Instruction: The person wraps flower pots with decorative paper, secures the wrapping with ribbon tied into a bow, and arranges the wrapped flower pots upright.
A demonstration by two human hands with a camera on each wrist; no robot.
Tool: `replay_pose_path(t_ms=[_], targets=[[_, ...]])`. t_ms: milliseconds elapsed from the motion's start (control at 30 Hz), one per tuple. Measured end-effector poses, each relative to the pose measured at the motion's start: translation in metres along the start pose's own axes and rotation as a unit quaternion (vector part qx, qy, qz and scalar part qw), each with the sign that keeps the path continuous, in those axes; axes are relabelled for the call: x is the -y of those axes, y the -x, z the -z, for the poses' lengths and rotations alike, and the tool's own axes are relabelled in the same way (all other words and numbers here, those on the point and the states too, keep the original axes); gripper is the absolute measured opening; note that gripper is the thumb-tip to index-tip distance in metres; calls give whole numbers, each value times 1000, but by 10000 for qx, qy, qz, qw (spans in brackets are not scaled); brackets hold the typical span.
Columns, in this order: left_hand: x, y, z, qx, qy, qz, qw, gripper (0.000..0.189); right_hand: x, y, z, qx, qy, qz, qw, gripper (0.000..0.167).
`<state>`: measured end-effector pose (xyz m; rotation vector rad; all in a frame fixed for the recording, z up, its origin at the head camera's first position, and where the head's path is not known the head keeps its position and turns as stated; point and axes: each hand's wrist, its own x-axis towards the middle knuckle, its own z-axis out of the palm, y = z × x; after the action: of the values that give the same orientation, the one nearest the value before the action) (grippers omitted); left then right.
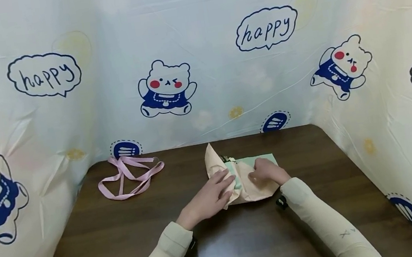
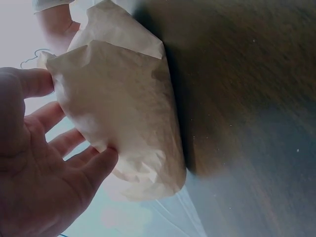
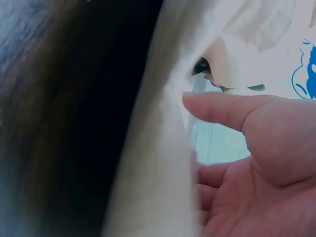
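Note:
A sheet of wrapping paper (image 1: pixel 258 186), beige on one face and mint green on the other, lies partly folded on the table. Small dark green and pale bits, perhaps flowers, show at its upper fold, mostly hidden. My left hand (image 1: pixel 211 195) rests on the left fold with its fingers spread and nearly straight. In the left wrist view its fingertips touch the beige paper (image 2: pixel 116 98). With curled fingers, my right hand (image 1: pixel 269 171) pinches the paper on the right side. The right wrist view shows the thumb of that hand (image 3: pixel 266 138) at the paper's edge, other fingers partly hidden behind it.
A loosely looped pink ribbon (image 1: pixel 133 174) lies at the back left of the dark wooden table (image 1: pixel 144 220). Printed curtains (image 1: pixel 220 91) with bears and lettering hang around the back and both sides.

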<state>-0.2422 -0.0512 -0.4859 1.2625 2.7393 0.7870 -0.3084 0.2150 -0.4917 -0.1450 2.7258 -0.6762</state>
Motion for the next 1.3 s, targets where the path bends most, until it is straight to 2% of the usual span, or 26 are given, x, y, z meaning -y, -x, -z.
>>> replay_pose_path(t_ms=[233, 500, 633, 800, 967, 1300], targets=[[-1, 0, 2, 33, -4, 54, 10000, 50, -3, 1, 2, -358, -107, -83, 9993, 55], [-2, -2, 4, 60, -53, 67, 9999, 51, -23, 11, 8, -579, -270, -310, 9975, 50], [-2, -3, 4, 21, -47, 55, 10000, 51, -35, 14, 10, -642, -137, -615, 9959, 46], [-2, -2, 3, 61, -2, 96, 9999, 52, -40, 21, 11, -569, 100, -889, 9944, 39], [-2, 0, 1, 39, 15, 93, 9999, 51, -38, 30, 13, -510, 382, -988, 9931, 37], [-5, 0, 4, 78, -196, 73, 9998, 51, -40, 41, 18, -292, 195, -1053, 9938, 42]])
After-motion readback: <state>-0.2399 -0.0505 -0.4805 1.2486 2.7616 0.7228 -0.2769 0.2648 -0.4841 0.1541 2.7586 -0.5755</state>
